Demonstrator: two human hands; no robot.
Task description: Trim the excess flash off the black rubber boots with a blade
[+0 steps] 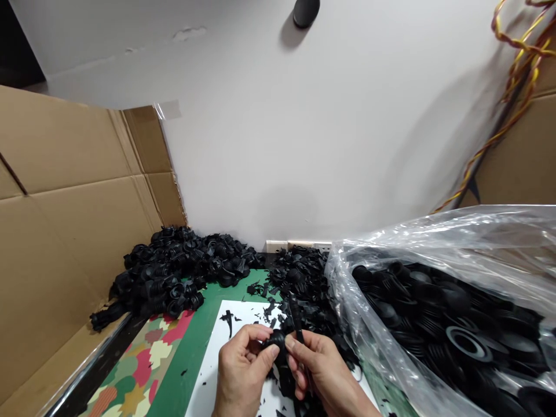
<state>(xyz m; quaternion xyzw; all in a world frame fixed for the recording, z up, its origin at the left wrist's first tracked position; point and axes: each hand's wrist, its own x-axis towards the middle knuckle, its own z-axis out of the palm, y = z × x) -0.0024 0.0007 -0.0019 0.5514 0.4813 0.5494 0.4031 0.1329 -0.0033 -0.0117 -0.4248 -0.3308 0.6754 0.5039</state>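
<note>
My left hand (243, 365) and my right hand (319, 368) meet low in the middle of the head view. Between their fingertips they pinch a small black ribbed rubber part (274, 340). A thin black tool or strip (296, 317) rises from my right hand's closed fingers; I cannot make out which it is. Below the hands lie a white sheet (212, 359) and black trimmings (228, 317).
A heap of black ribbed rubber parts (174, 272) lies at the left by a brown cardboard wall (65, 220). A pile of black scraps (304, 278) sits behind the hands. At the right, a clear plastic bag (434, 243) holds many rubber parts. Green mat (204, 313), white wall behind.
</note>
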